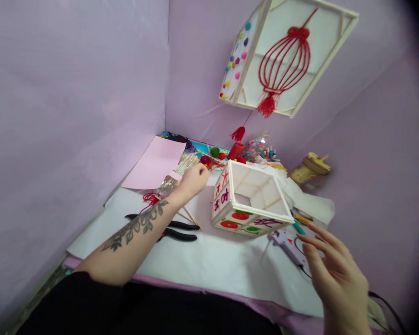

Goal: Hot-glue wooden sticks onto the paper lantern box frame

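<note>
My left hand (194,179) is closed above the table's middle, left of a small box-shaped lantern; whatever its fingers may hold is hidden. The lantern (242,207) has a pale stick frame and white panels decorated with red, green and purple shapes, and its open side faces up. At the right, my right hand (335,267) hovers with fingers stretched and thumb apart, nothing seen in it. Closest to this hand lies a lilac glue gun (289,249) with a dark cord. Below my left forearm are black-handled pliers (179,236) and thin wooden sticks (189,216).
A larger lantern (286,58) hangs overhead with a red tassel (238,134) beneath. Pink paper (156,163) lies back left, near red yarn (151,200). Along the back stand a jar of pompoms (254,150) and a yellow container (309,168). Walls close in the left and back.
</note>
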Demonstrator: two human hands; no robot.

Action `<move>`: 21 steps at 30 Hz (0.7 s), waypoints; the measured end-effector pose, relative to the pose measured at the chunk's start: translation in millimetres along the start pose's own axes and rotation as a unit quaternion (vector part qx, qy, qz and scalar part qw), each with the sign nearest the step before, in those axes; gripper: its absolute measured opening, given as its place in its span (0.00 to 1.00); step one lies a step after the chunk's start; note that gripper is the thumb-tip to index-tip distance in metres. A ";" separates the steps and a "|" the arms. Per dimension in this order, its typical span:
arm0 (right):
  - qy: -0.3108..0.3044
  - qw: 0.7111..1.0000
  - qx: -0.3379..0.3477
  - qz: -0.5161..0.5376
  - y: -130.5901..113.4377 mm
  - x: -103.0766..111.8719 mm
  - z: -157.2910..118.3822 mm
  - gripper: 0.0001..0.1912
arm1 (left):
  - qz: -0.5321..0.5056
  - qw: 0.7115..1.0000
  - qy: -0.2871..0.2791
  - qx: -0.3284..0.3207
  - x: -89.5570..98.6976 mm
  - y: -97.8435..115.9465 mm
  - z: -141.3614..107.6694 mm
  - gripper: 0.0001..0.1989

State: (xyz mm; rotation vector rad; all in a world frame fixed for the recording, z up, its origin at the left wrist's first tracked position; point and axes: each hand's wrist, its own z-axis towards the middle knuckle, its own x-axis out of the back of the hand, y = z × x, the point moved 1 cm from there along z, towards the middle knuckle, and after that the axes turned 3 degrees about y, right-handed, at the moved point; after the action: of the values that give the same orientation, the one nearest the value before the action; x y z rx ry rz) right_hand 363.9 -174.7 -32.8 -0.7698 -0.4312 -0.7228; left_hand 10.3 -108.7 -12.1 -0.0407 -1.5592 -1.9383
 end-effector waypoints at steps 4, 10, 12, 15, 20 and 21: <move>0.026 1.000 -0.004 -0.004 -0.9 -0.7 0.5 0.10 | -0.050 0.998 0.029 0.012 53.0 10.8 -9.8 0.11; 0.039 0.999 0.002 -0.001 -1.1 1.8 -0.3 0.10 | -0.028 0.999 0.014 0.032 116.4 29.2 -85.0 0.13; 0.045 0.999 0.003 -0.005 0.2 4.7 -1.4 0.10 | 0.073 0.997 0.025 0.015 129.9 28.2 -108.2 0.15; 0.060 0.998 -0.002 -0.003 4.2 9.6 -5.8 0.09 | 0.194 0.978 0.044 -0.066 148.6 23.0 -131.2 0.15; 0.060 0.998 0.010 0.033 10.5 11.0 -20.1 0.07 | 0.492 0.864 -0.007 -0.107 182.8 5.5 -156.2 0.17; 0.053 0.997 0.020 0.043 10.9 9.8 -22.9 0.07 | 0.528 0.843 -0.069 -0.077 188.8 0.3 -161.4 0.16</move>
State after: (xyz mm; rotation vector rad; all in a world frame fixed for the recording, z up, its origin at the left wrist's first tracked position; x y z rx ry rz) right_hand 380.6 -190.7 -47.1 -0.7049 -0.3141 -0.6682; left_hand -81.5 -337.7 16.8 -0.9245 -1.0526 -1.1436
